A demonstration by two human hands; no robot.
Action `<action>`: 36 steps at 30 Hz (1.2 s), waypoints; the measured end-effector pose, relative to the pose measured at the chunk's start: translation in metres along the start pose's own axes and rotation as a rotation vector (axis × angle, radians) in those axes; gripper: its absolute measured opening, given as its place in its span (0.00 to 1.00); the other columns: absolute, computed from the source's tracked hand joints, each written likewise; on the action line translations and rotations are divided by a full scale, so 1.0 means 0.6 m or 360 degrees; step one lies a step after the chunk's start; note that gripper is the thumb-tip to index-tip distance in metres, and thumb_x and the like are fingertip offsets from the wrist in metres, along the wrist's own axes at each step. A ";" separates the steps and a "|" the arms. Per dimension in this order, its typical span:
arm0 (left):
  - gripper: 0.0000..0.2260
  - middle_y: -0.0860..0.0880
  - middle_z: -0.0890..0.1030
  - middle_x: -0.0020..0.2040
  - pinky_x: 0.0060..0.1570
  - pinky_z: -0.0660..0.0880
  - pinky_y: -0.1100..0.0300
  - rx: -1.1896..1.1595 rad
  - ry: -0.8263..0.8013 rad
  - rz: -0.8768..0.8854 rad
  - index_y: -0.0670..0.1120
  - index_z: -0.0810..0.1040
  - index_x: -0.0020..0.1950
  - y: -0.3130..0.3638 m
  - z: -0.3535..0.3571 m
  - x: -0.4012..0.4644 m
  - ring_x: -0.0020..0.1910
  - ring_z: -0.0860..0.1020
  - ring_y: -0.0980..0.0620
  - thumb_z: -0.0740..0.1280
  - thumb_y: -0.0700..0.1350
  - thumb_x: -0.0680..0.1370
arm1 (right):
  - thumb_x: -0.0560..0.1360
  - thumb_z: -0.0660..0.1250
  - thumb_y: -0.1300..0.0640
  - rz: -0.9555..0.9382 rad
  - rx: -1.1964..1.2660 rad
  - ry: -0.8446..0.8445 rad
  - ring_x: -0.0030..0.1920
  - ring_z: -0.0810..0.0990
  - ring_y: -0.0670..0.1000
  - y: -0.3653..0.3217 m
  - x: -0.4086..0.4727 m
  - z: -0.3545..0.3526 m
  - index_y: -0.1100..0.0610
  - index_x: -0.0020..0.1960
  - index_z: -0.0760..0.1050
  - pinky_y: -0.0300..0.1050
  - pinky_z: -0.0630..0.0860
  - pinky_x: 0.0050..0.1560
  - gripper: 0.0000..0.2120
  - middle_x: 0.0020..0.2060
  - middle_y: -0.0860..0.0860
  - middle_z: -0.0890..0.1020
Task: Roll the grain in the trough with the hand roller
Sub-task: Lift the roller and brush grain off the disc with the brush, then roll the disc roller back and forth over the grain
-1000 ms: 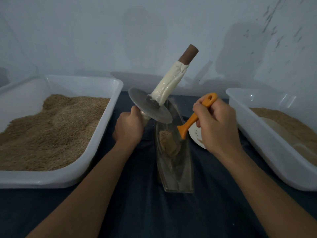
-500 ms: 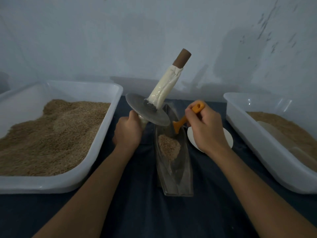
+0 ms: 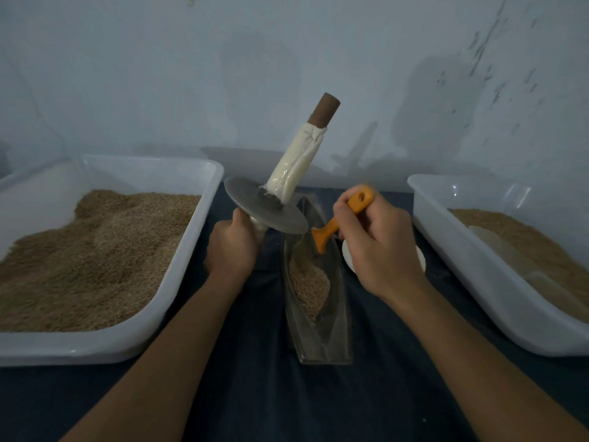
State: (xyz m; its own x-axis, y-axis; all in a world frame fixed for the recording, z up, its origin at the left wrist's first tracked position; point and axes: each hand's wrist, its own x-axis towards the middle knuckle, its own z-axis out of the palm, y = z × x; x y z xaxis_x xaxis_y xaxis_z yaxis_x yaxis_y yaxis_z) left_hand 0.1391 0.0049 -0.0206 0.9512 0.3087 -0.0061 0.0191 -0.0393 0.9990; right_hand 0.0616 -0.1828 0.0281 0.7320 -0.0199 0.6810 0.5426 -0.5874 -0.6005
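A narrow metal trough (image 3: 331,333) lies lengthwise on the dark cloth in the middle, with a small heap of brown grain (image 3: 310,287) in it. My left hand (image 3: 234,247) grips the lower handle of the hand roller, whose grey metal disc (image 3: 264,207) tilts above the trough's far end. Its upper handle (image 3: 298,164), wrapped in cream tape with a brown tip, points up to the right. My right hand (image 3: 379,247) grips an orange-handled tool (image 3: 339,220), whose end dips into the trough's far part beside the disc.
A large white tub of grain (image 3: 178,282) stands on the left and a second white tub (image 3: 452,250) with grain on the right. A small white dish (image 3: 349,258) lies behind my right hand. A pale wall rises close behind.
The grain has dropped from the orange tool into the trough as a heap. My right hand has drawn the tool back up toward the trough's far end. The roller has stayed tilted in my left hand.
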 end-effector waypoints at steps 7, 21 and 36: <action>0.20 0.43 0.76 0.33 0.43 0.67 0.43 -0.0083 -0.0007 0.0025 0.49 0.74 0.31 -0.006 0.000 0.006 0.38 0.73 0.41 0.56 0.64 0.68 | 0.83 0.64 0.54 0.0053 -0.0039 0.0071 0.30 0.76 0.52 0.006 -0.004 -0.020 0.53 0.43 0.75 0.49 0.73 0.32 0.11 0.30 0.52 0.77; 0.19 0.43 0.76 0.34 0.43 0.67 0.43 -0.0087 0.0031 0.0023 0.51 0.75 0.30 -0.019 0.002 0.021 0.38 0.74 0.41 0.58 0.62 0.72 | 0.82 0.65 0.56 0.0109 0.0165 0.0152 0.32 0.77 0.54 -0.005 -0.005 -0.047 0.54 0.42 0.76 0.46 0.74 0.33 0.10 0.31 0.54 0.77; 0.23 0.50 0.74 0.26 0.46 0.77 0.47 0.0457 0.0247 0.0395 0.49 0.70 0.26 -0.012 -0.005 0.020 0.33 0.78 0.42 0.57 0.63 0.74 | 0.83 0.67 0.56 0.0286 0.0238 0.0150 0.44 0.86 0.52 0.059 -0.008 -0.105 0.50 0.56 0.82 0.47 0.84 0.42 0.06 0.42 0.50 0.86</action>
State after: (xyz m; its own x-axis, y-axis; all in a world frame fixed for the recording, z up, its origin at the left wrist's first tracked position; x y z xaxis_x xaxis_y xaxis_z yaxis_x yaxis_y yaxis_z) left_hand 0.1492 0.0119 -0.0275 0.8804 0.3952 0.2622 -0.0989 -0.3877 0.9165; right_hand 0.0512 -0.2542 0.0299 0.7844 -0.1928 0.5895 0.4672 -0.4415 -0.7660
